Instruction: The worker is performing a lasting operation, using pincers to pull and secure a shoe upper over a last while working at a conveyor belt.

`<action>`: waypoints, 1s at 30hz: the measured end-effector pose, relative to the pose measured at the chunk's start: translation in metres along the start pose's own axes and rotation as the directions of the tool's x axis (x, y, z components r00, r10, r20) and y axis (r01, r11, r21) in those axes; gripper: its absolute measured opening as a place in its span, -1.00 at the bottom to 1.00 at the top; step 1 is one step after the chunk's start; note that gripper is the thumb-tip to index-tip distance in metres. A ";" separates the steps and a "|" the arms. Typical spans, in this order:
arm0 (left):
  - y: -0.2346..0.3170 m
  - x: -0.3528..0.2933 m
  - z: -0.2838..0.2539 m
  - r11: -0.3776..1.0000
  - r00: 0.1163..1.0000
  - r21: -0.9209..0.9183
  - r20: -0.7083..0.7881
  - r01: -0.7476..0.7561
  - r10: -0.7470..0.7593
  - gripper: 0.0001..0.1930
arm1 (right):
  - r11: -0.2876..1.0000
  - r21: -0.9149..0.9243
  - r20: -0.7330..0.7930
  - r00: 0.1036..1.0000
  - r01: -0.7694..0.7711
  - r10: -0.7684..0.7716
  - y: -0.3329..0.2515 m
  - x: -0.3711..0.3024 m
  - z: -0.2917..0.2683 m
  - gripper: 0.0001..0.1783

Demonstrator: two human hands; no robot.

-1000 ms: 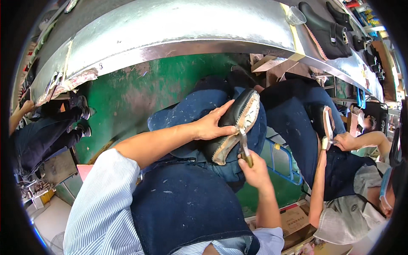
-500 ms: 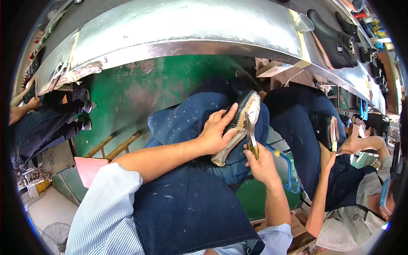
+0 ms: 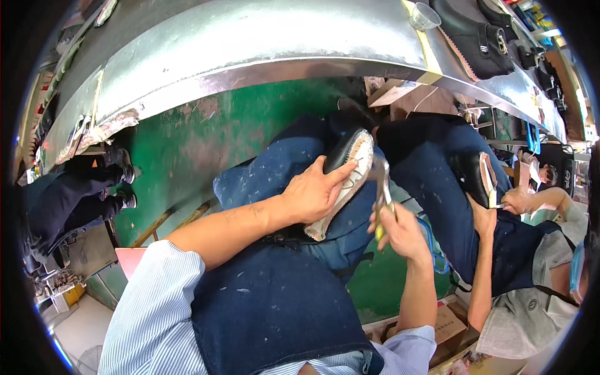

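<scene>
Against my knees lies a black shoe [image 3: 339, 152], its pale underside turned up and its upper's edge folded in around it. My left hand [image 3: 312, 192] is closed on the shoe's side, index finger pressed on the underside near the toe. Gripped in my right hand [image 3: 403, 230] is a pair of metal pincers [image 3: 383, 182] with yellow-green handles. Their blurred head stands just right of the shoe, apart from it. A dark blue apron [image 3: 281, 306] covers my lap.
A metal-topped bench [image 3: 250, 37] spans the far side, with a clear plastic cup [image 3: 425, 17] and black boots [image 3: 472, 40] at its right. A co-worker's hand [image 3: 483, 225] holds another black shoe [image 3: 473, 178] at right. A stool [image 3: 128, 259] stands left.
The pincers have come off the shoe's edge and moved right with my right hand. My left index finger has shifted onto the underside. The whole view has turned slightly.
</scene>
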State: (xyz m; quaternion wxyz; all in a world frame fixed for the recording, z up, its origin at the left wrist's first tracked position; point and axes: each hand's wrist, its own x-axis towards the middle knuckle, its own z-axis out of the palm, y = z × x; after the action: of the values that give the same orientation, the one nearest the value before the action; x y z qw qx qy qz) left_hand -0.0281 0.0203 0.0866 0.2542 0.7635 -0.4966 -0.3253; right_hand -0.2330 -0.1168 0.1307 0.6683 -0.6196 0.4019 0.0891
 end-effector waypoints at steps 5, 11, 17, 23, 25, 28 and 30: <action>0.003 0.004 0.004 0.997 0.996 0.052 0.063 -0.064 0.061 -0.45 | 0.772 -0.608 -0.096 0.948 0.185 -0.303 -0.010 0.042 0.004 -0.63; 0.008 -0.004 0.004 0.989 0.998 0.147 0.068 -0.005 -0.005 -0.35 | 0.900 -0.422 -0.089 0.983 0.109 -0.161 -0.023 0.037 0.006 -0.61; -0.020 0.004 0.029 0.997 0.994 -0.080 -0.107 0.004 -0.013 -0.09 | 0.664 -0.680 -0.088 0.864 0.311 -0.495 0.018 0.018 0.031 -0.69; -0.018 0.021 -0.010 0.853 0.960 -0.477 0.266 0.214 -0.092 0.04 | 0.882 -0.432 -0.182 0.940 0.188 -0.289 0.025 0.002 0.037 -0.71; -0.031 0.036 -0.011 0.840 0.929 -0.465 0.351 0.281 -0.116 0.04 | 0.983 -0.184 -0.091 0.995 0.019 -0.036 0.025 -0.010 0.034 -0.70; -0.039 0.048 -0.016 0.796 0.867 -0.468 0.480 0.383 -0.134 0.01 | 0.874 -0.473 0.092 0.993 0.110 -0.076 0.017 -0.032 0.031 -0.64; -0.035 0.048 -0.017 0.797 0.856 -0.449 0.492 0.405 -0.159 0.01 | 0.793 -0.565 0.157 0.974 0.225 -0.165 0.013 -0.037 0.039 -0.55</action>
State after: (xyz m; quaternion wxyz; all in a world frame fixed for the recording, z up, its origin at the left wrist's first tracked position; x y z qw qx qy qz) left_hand 0.0194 -0.0098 0.0610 0.2890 0.6370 -0.3060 -0.6458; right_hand -0.2490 -0.0649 0.1416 0.4725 -0.8264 0.2557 0.1684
